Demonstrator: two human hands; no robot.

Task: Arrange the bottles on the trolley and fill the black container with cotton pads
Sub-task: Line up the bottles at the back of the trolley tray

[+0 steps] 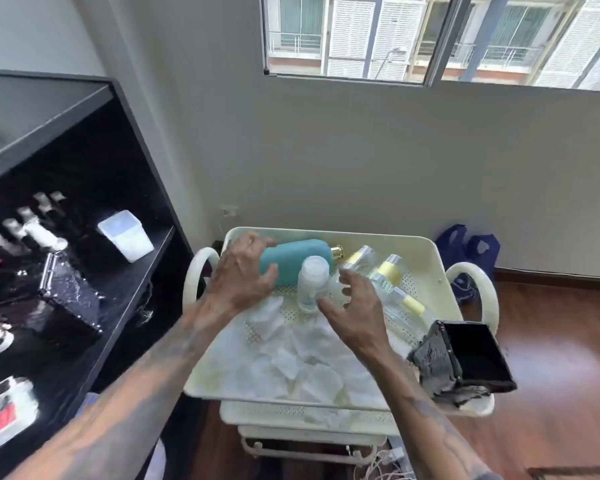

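Left hand (243, 271) fingers curled on the lying teal bottle (297, 258) at the trolley (426, 251) top's far side. Right hand (355, 306) spread, fingers apart, holding nothing, beside a small clear bottle (311, 284) standing upright. Cotton pads (291, 355) litter the tray; black container (475, 355) sits at the right corner.

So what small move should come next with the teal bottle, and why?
Probably stand it upright. The teal bottle lies on its side at the back of the trolley tray, gold cap toward the glass bottles, and the left hand is already curled around its base. The right hand hovers open near the small clear bottle, which stands upright.
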